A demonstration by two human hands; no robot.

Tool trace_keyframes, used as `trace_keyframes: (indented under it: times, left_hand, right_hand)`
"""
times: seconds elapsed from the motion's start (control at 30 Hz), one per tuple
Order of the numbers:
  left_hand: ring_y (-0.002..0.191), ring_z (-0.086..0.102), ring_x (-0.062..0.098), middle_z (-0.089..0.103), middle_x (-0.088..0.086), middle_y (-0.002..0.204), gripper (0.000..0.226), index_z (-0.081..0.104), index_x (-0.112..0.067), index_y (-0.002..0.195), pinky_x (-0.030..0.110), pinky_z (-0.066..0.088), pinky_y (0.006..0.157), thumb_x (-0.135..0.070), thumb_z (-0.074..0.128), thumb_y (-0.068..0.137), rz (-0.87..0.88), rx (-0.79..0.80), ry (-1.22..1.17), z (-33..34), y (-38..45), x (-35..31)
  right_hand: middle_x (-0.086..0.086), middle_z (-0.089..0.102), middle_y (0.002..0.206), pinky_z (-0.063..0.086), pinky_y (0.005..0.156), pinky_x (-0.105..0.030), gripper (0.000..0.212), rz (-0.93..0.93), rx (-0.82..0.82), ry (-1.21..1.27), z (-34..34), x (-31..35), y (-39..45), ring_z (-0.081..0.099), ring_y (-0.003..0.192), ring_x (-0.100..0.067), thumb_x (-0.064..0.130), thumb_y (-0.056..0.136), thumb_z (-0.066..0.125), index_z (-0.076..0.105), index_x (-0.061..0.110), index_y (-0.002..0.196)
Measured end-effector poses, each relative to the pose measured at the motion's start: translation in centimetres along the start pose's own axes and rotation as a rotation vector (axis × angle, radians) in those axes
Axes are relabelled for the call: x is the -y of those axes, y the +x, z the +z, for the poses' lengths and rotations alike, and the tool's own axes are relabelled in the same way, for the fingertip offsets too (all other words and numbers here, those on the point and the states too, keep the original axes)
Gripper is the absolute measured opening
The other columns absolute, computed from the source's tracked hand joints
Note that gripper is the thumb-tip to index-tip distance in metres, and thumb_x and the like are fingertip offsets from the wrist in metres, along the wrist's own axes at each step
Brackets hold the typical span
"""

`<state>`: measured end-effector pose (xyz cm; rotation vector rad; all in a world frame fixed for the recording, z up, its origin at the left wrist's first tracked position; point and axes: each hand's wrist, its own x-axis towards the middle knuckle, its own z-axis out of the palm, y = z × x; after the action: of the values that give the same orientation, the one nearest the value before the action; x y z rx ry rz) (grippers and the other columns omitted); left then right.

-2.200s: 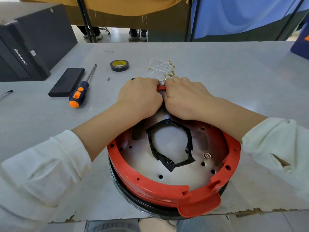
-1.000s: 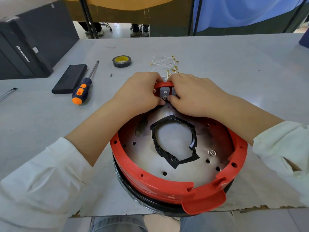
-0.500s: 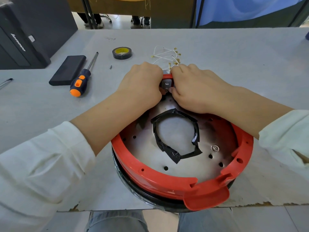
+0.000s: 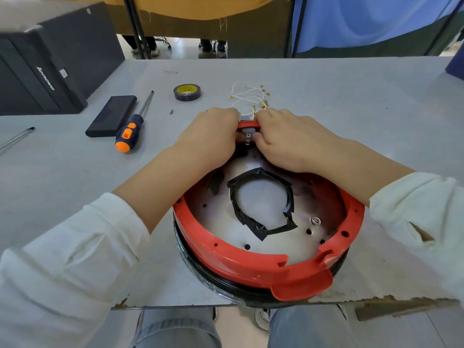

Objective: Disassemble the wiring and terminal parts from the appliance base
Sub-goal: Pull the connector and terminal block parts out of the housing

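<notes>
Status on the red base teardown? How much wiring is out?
Done: a bundle of white wires with brass terminals lies loose on the grey table. In hand: left hand and right hand grip the grey terminal block at the far rim of the round red appliance base. Left: freeing that block; black tape ring remains inside.

One brand name legible

The word "lenovo" runs in pale letters along the front of the black computer case (image 4: 47,69) standing at the worktop's far left corner. A small white sticker beside it and the print on the yellow core of the tape roll (image 4: 187,91) are too small to read.
</notes>
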<state>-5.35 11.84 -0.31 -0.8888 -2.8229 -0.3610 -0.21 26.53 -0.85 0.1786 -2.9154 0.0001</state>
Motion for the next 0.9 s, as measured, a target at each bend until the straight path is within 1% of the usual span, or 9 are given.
trace_keyframes:
  times: [0.13,0.23,0.37,0.5,0.57,0.67,0.77,0.83,0.9]
  left_hand:
    - [0.075,0.037,0.028,0.057,0.022,0.102,0.003,0.043,-0.011,0.093,0.033,0.026,0.058,-0.01,0.046,0.094,0.012,0.0,0.047,-0.1,-0.3,-0.1]
    - [0.073,0.034,0.028,0.054,0.022,0.094,0.012,0.037,-0.014,0.087,0.032,0.017,0.047,-0.007,0.045,0.09,0.007,-0.012,0.1,-0.2,-0.2,-0.4]
    - [0.07,0.035,0.029,0.036,0.009,0.073,0.01,0.039,-0.012,0.081,0.03,0.019,0.046,-0.003,0.042,0.085,-0.019,-0.015,0.102,-0.2,0.1,-1.0]
    - [0.07,0.037,0.028,0.032,0.004,0.068,0.009,0.039,-0.013,0.082,0.033,0.026,0.053,-0.006,0.045,0.085,-0.033,-0.014,0.044,0.1,0.4,-0.6]
    - [0.071,0.037,0.028,0.033,0.002,0.068,0.008,0.039,-0.013,0.082,0.032,0.024,0.05,-0.01,0.046,0.085,-0.044,-0.018,0.003,0.2,0.4,-0.4]
    - [0.071,0.037,0.028,0.039,0.003,0.073,0.009,0.036,-0.014,0.085,0.035,0.02,0.051,-0.013,0.044,0.089,-0.009,-0.037,-0.028,0.3,0.3,-0.4]
    - [0.069,0.039,0.03,0.042,0.005,0.077,0.011,0.032,-0.015,0.091,0.035,0.02,0.052,-0.01,0.042,0.089,0.016,-0.046,-0.053,0.3,0.1,-0.4]
    - [0.072,0.045,0.032,0.049,0.006,0.082,0.013,0.033,-0.015,0.095,0.036,0.03,0.056,-0.012,0.044,0.089,0.027,-0.031,-0.076,0.3,0.1,-0.4]
    - [0.081,0.056,0.034,0.056,0.004,0.084,0.023,0.04,-0.017,0.111,0.038,0.043,0.065,-0.021,0.049,0.09,0.035,0.005,-0.114,0.2,0.0,-0.4]
  right_hand:
    - [-0.01,0.049,0.116,0.028,0.07,-0.035,0.025,-0.016,-0.012,-0.042,0.2,0.0,0.0,0.046,0.104,-0.03,0.032,0.099,0.032,0.042,0.012,0.109]
    - [-0.012,0.05,0.116,0.028,0.069,-0.036,0.026,-0.024,-0.033,-0.081,0.3,0.1,0.1,0.046,0.102,-0.031,0.03,0.099,0.032,0.043,0.009,0.109]
    - [-0.015,0.053,0.112,0.027,0.068,-0.036,0.019,0.039,-0.035,-0.03,0.2,0.3,0.8,0.038,0.084,-0.026,0.027,0.098,0.03,0.041,0.011,0.1]
    - [-0.012,0.053,0.112,0.028,0.069,-0.035,0.023,0.029,-0.032,-0.005,0.2,0.0,0.8,0.047,0.095,-0.03,0.031,0.098,0.031,0.043,0.012,0.102]
    - [-0.006,0.053,0.107,0.027,0.068,-0.033,0.02,0.039,-0.011,0.032,0.2,0.0,0.8,0.047,0.094,-0.027,0.033,0.094,0.032,0.042,0.016,0.099]
    - [0.006,0.051,0.088,0.026,0.059,-0.032,0.027,0.13,0.032,0.213,-0.3,0.0,1.0,0.048,0.086,-0.021,0.045,0.084,0.029,0.044,0.024,0.09]
    - [0.011,0.059,0.098,0.038,0.076,-0.035,0.035,0.272,0.01,0.547,-0.7,-0.2,1.3,0.054,0.095,-0.018,0.054,0.087,0.029,0.052,0.033,0.104]
    - [0.017,0.059,0.09,0.042,0.086,-0.037,0.025,0.308,-0.023,0.643,-0.6,-0.5,1.5,0.057,0.092,-0.013,0.054,0.091,0.039,0.048,0.036,0.105]
    - [0.017,0.056,0.08,0.045,0.087,-0.038,0.019,0.332,-0.063,0.717,-0.5,-0.7,1.6,0.058,0.086,-0.011,0.05,0.09,0.05,0.046,0.035,0.1]
